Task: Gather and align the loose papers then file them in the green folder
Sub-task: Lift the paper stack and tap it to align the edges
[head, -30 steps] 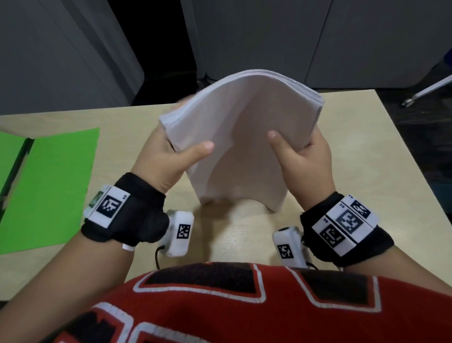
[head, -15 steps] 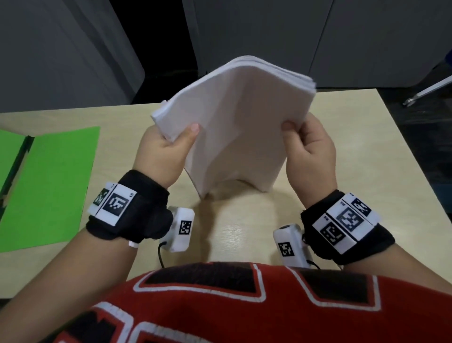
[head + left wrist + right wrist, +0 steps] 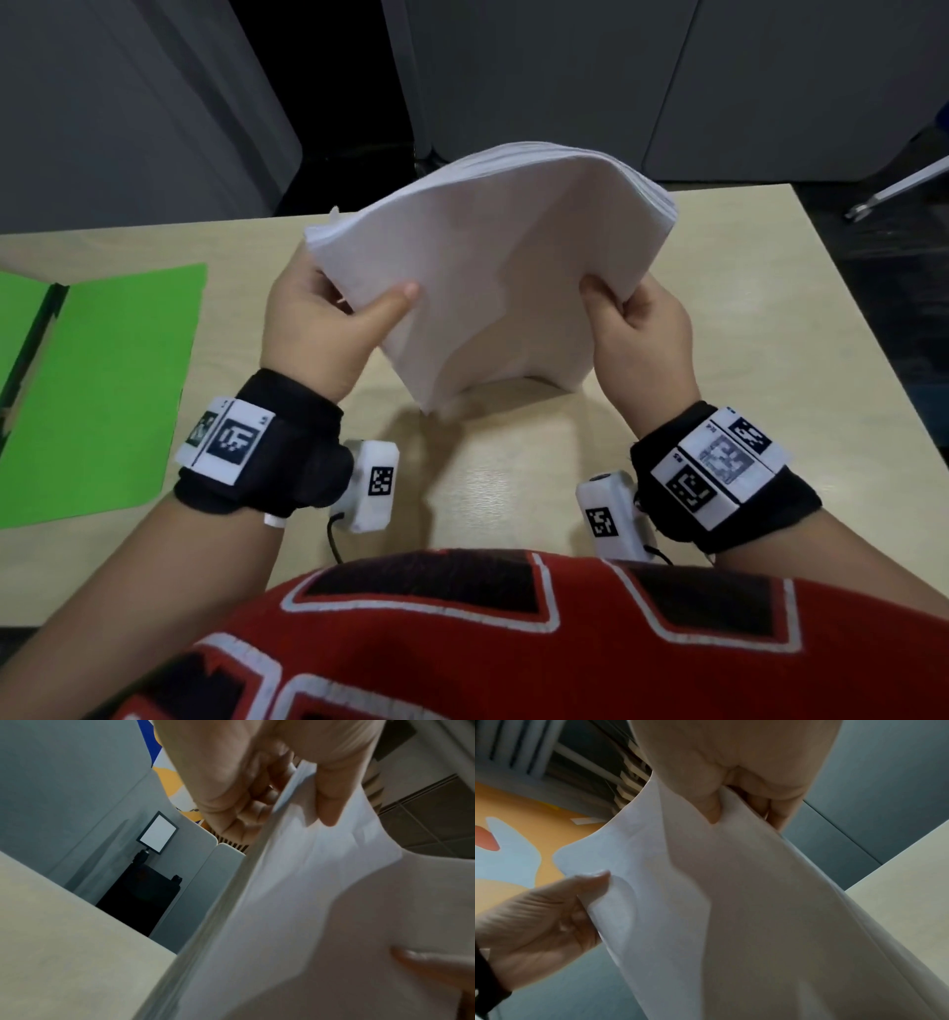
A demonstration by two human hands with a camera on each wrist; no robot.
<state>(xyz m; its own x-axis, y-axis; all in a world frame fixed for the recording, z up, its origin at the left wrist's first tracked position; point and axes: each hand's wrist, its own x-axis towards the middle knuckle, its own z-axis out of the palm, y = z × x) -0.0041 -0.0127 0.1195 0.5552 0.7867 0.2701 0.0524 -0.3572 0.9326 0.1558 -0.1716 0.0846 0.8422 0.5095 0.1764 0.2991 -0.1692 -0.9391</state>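
A thick stack of white papers (image 3: pixel 493 267) stands on its lower edge on the table, bowed toward me. My left hand (image 3: pixel 328 318) grips its left side, thumb on the near face, fingers behind. My right hand (image 3: pixel 637 329) pinches the right side the same way. In the left wrist view the left hand (image 3: pixel 259 787) holds the sheet edges of the papers (image 3: pixel 295 912). The right wrist view has the right hand (image 3: pixel 736 787) pinching the papers (image 3: pixel 731 912), with my left hand (image 3: pixel 552 914) on the far side. The green folder (image 3: pixel 102 390) lies open and flat at the table's left.
The pale wooden table (image 3: pixel 744 334) ends close on the right and at the back. Grey partition panels (image 3: pixel 565 77) stand behind it, with a dark gap (image 3: pixel 318 92) between them. A metal chair leg (image 3: pixel 898 190) shows on the floor at far right.
Both hands shifted their grip on the stack, which rose off the table and came down again on its lower edge. The right thumb has curled in at the stack's side.
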